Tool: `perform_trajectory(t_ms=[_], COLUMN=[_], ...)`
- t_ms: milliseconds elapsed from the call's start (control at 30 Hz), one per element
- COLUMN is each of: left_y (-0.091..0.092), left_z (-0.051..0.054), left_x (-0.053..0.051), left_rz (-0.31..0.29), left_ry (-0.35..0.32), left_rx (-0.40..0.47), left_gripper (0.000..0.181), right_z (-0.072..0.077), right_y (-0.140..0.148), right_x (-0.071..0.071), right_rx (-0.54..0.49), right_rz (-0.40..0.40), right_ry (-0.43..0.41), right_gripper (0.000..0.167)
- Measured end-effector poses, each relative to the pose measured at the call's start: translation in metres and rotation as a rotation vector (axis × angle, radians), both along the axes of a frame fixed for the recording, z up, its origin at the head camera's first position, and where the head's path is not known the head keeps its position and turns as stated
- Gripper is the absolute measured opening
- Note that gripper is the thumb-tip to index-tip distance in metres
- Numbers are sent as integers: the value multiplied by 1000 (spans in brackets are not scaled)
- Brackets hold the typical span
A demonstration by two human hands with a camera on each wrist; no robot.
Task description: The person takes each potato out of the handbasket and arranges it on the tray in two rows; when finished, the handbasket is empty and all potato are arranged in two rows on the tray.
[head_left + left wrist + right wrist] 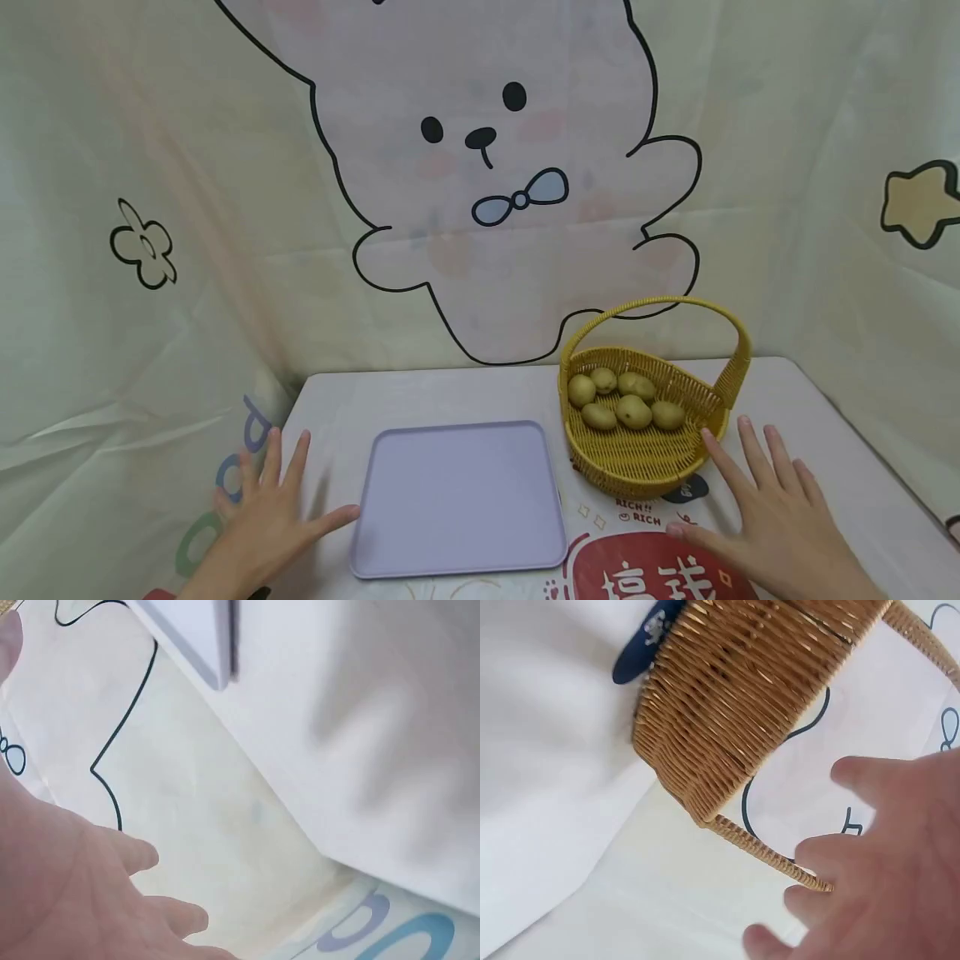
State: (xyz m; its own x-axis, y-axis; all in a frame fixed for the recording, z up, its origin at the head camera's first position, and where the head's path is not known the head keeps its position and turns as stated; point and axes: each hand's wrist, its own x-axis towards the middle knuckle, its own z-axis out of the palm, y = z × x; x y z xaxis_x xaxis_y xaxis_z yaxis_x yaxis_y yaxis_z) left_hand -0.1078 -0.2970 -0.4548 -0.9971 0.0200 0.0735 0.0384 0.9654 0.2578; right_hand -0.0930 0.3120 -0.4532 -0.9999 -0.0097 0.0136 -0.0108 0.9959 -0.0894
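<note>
In front of me, pale cloth walls (232, 333) hang around, with a big bear (517, 267) drawn at the back. The white tabletop (465, 398) looks flat, with a red print (637, 548) near the front. On its right side sits a yellow woven basket (633, 456); I guess it is light and a bit bendy, best held by its tall handle (738, 367). Left of it lies a purple tray (459, 500), likely stiff and slippery, easiest by its edges. The left grip (264, 518) is spread near the tray, the right grip (780, 521) is spread near the basket, both holding nothing. The potatoes (633, 412) inside look hard and round.
</note>
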Motion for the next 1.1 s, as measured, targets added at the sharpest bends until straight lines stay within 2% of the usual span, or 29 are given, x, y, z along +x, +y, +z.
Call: perform_trajectory(t_ms=[100,233,367,467,633,767,867,1100], left_y=[5,13,21,25,30,32,33,31], left_z=[0,-3,-8,-13,-22,-25,-25,-26], left_x=[-5,-16,-28,-39,-54,-62,-67,-76], left_rz=[-32,-88,-80,-41,45,98,112,151], left_ry=[-20,-27,-34,-103,-255,-300,-318,-349], left_rx=[89,190,243,319,505,626,666,667], left_gripper=[131,120,102,85,52,42,40,41], right_z=[12,36,56,68,76,76,75,72], right_y=[0,-5,-11,-16,-18,-16,-14,-16], right_x=[-7,-17,-33,-49,-76,-95,-107,-132], right_rx=[-13,-64,-179,-251,-284,-307,-308,-304], right_rz=[47,128,222,258,283,285,279,244], right_ry=[63,167,211,177,125,78,38,-46], right_gripper=[133,126,112,100,86,76,73,69])
